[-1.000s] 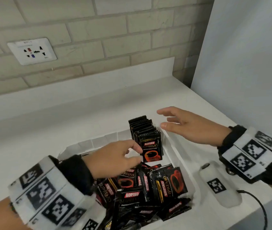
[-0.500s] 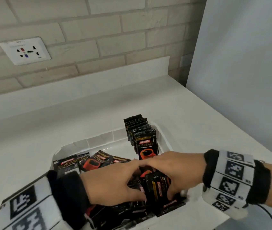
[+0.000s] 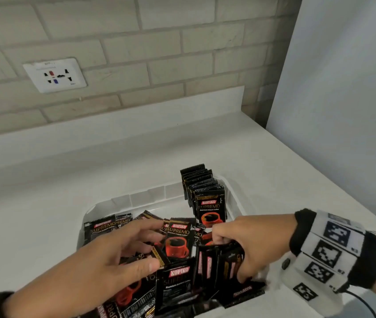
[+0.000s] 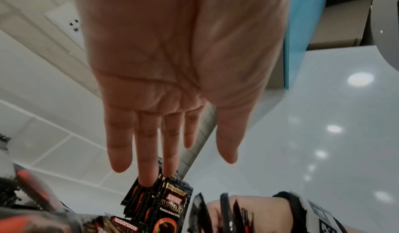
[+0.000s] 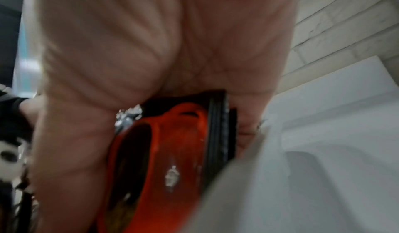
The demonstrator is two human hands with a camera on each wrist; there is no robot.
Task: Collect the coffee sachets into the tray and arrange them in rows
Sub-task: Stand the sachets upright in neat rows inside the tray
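Nearest the viewer, at the front of the white tray, lies the loose heap of sachets, black packets overlapping face up and at odd angles.

Change noted: a second ago the right hand hung open over the bench beyond the tray's right rim and the left hand was curled at the front of the standing row; both have since come down into the heap. The right hand now grips a small bundle of sachets on edge, thumb one side and fingers the other, near the tray's front right corner; the right wrist view confirms packets clamped against the palm. The left hand is spread wide, fingers nearly straight, resting on the heap just left of the bundle with one upright sachet between them. It holds nothing.

Judgement: a further batch is being gathered and squared, so collection appears done and arranging is under way.

Farther back, in the tray's far right corner, the standing row is upright, short, and apart from both hands. Most sachets remain unsorted.
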